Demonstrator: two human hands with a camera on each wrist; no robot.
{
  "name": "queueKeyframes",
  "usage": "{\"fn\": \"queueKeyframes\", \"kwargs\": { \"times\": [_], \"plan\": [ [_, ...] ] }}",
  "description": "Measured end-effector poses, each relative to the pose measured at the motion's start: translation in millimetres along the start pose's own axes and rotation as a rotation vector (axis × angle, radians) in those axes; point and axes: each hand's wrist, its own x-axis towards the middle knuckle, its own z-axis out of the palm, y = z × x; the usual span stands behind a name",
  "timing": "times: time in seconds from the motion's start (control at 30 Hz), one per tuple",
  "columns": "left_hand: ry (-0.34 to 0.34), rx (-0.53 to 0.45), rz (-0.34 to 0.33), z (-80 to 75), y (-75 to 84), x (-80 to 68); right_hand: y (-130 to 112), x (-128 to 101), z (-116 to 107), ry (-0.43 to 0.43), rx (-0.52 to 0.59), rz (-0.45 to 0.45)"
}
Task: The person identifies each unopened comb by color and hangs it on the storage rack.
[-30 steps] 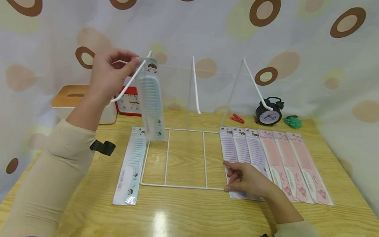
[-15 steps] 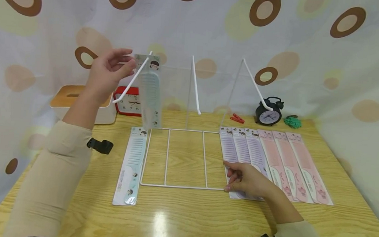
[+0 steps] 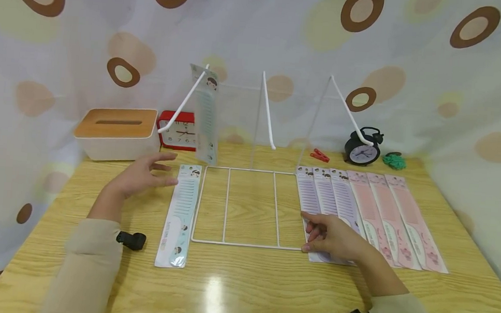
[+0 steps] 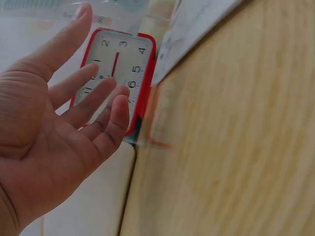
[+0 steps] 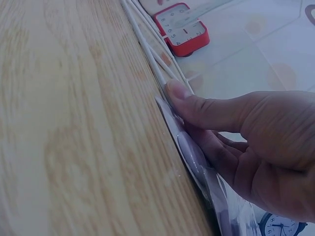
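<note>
My left hand (image 3: 144,174) is off everything, fingers spread, just left of a packaged light-blue comb (image 3: 181,217) lying on the table. Another packaged light-blue comb (image 3: 207,119) hangs tilted from the left hook of the white wire display rack (image 3: 248,245). At the rack's front right corner my right hand (image 3: 334,236) grips the frame wire, thumb on it, as the right wrist view shows. Beneath that hand lie several packaged purple combs (image 3: 327,193), partly covered by it. Packaged pink combs (image 3: 397,205) lie beside them on the right.
At the back left stand a tissue box (image 3: 117,132) with a wooden lid and a red square clock (image 3: 175,136). A red clip (image 3: 319,155), a black alarm clock (image 3: 363,147) and a green bundle (image 3: 394,160) sit at the back right. The rack's middle and right hooks jut forward.
My left hand let go of the light-blue comb, which now hangs on the left hook, and came down to beside the comb on the table. The right hand stayed at the rack corner.
</note>
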Motion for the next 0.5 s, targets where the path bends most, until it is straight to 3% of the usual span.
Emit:
{"fn": "queueKeyframes", "kwargs": {
  "times": [0.1, 0.3, 0.5],
  "plan": [
    [-0.044, -0.01, -0.031, 8.9, -8.8, 3.3, 3, 0, 1, -0.004, 0.015, 0.006],
    [-0.05, -0.003, -0.08, 13.9, -19.0, 12.6, 4, 2, 2, -0.015, 0.028, 0.006],
    [-0.009, 0.092, -0.004, 18.4, -25.7, 24.2, 1, 1, -2, -0.001, 0.008, 0.026]
  ]
}}
